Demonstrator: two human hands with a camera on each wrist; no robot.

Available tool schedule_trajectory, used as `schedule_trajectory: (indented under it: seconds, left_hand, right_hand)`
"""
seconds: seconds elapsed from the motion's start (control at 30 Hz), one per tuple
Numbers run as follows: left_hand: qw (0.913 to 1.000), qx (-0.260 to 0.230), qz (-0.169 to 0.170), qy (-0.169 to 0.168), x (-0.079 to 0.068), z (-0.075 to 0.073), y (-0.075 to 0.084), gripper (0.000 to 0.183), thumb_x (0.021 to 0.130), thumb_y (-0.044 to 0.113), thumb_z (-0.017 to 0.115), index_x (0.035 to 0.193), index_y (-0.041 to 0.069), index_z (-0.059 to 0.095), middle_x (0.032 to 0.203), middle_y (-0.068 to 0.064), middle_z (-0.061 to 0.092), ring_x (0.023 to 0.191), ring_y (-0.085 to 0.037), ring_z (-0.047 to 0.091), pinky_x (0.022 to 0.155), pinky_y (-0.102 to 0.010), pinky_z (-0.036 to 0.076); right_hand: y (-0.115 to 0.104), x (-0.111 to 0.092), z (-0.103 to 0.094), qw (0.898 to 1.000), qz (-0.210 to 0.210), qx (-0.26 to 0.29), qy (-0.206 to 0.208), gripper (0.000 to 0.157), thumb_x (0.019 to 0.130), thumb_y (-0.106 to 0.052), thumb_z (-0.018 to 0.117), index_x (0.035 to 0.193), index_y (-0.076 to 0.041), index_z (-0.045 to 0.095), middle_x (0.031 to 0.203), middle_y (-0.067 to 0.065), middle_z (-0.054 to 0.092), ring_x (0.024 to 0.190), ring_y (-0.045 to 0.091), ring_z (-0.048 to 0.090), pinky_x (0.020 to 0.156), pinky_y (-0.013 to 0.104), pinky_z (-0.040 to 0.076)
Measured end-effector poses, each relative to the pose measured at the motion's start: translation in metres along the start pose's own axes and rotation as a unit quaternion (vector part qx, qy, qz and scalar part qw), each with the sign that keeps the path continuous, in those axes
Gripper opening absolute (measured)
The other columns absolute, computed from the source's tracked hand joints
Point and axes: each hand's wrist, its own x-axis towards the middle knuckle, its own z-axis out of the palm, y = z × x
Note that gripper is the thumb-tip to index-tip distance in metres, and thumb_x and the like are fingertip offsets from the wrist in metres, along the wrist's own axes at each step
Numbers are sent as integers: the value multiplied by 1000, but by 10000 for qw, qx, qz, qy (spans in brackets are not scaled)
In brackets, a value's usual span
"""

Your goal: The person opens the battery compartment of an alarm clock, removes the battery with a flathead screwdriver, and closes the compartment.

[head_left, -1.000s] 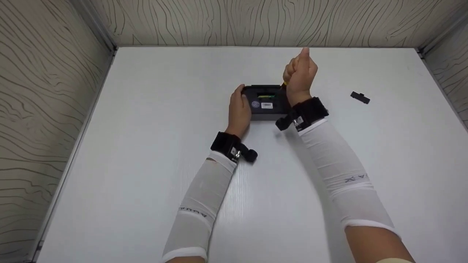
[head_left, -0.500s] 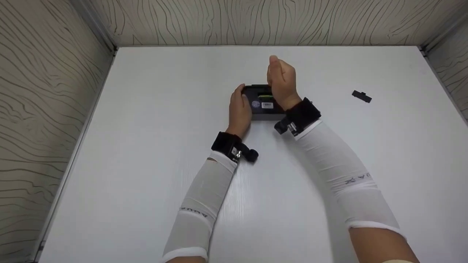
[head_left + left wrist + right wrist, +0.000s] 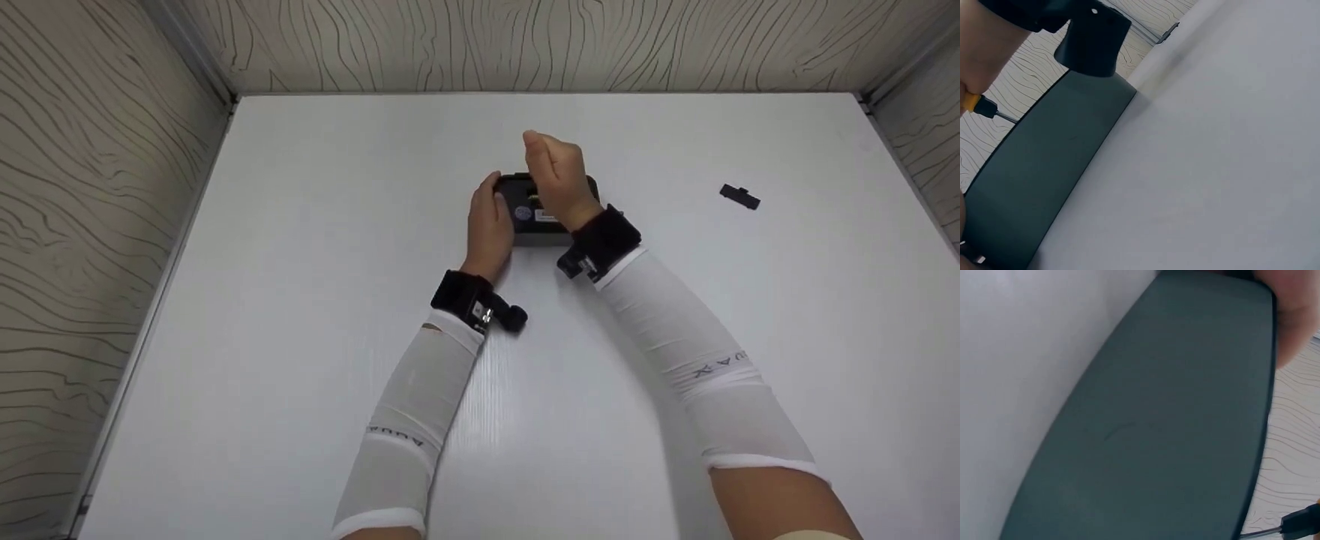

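Note:
A black box-shaped device (image 3: 523, 199) lies on the table with a label and a round sticker on its upper face. My left hand (image 3: 490, 229) grips its left end. Above the device, my right hand (image 3: 559, 172) is curled round a screwdriver (image 3: 983, 106) with a yellow and black handle, thumb pointing up. In the right wrist view, the screwdriver's shank (image 3: 1261, 532) slants to the device's top edge; its tip is hidden. A sliver of a yellow-green battery (image 3: 534, 198) shows in the device's recess beside my right hand, which covers the rest.
A small black cover piece (image 3: 739, 196) with a tab lies on the white table (image 3: 300, 300) to the right. Wood-patterned panels (image 3: 480, 45) border the table at the back and both sides.
My right hand has moved left with the screwdriver, from the device's right end to over its middle, covering more of the recess and label. My left hand and the device have stayed put.

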Motion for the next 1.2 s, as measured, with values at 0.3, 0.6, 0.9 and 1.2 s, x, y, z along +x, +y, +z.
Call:
schedule_trajectory:
  seconds: [0.3,0.6,0.9,1.2]
  left_hand:
    - [9999,-61,-117,-42,-1,-2,0,44,110,10,32,154,2,37,156,-14,41,147,-22,34,120,-25,26]
    - [9999,-29,-163,-18,-1,0,1,45,110,10,31,154,3,37,156,-14,41,148,-22,34,120,-25,25]
    - [9999,15,-135,-19,-1,1,2,44,110,10,31,154,3,37,156,-14,41,148,-22,34,120,-25,25]
    - [10000,-21,-75,35,-1,1,2,44,110,10,31,153,1,38,155,-15,42,147,-23,35,120,-24,25]
  right_hand:
    - [2,6,-8,9936,645,762,525,47,107,-6,35,60,-3,35,53,-13,35,46,4,30,44,19,23]
    - [2,8,-22,9623,1179,1928,1511,55,110,-12,29,55,-8,27,46,-7,27,39,7,18,38,19,13]
    - [1,6,-30,9363,1351,2478,2091,56,112,-16,24,56,-9,25,47,-5,23,39,8,14,37,19,11]
    - [13,2,-42,8823,1787,3150,3006,56,113,-24,25,58,-14,26,48,-8,25,38,6,15,37,20,11]
